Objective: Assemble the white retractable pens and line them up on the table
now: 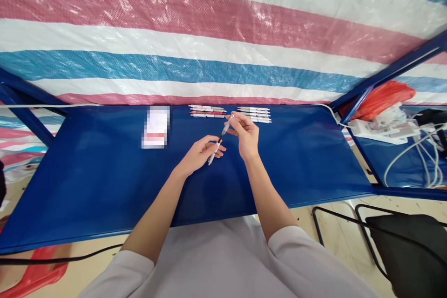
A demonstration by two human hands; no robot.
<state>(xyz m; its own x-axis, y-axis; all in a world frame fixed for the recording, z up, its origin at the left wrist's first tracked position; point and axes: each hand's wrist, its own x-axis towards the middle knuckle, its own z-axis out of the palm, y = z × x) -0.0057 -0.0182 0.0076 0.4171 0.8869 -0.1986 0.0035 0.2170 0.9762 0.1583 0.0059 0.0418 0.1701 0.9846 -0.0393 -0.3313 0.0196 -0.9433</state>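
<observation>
Both my hands hold one white pen [220,141] tilted above the blue table [104,181]. My left hand [200,153] pinches its lower end, and my right hand [246,132] pinches its upper end near the tip. Behind them, at the table's far edge, lie two rows of pens: a left group [207,111] with white and red barrels and a right group [254,114] of white ones.
A blurred white and red card [156,126] lies at the back left of the table. A striped tarp [209,32] hangs behind. To the right are a power strip with white cables [384,130], a red bag [382,98] and a black chair [401,242].
</observation>
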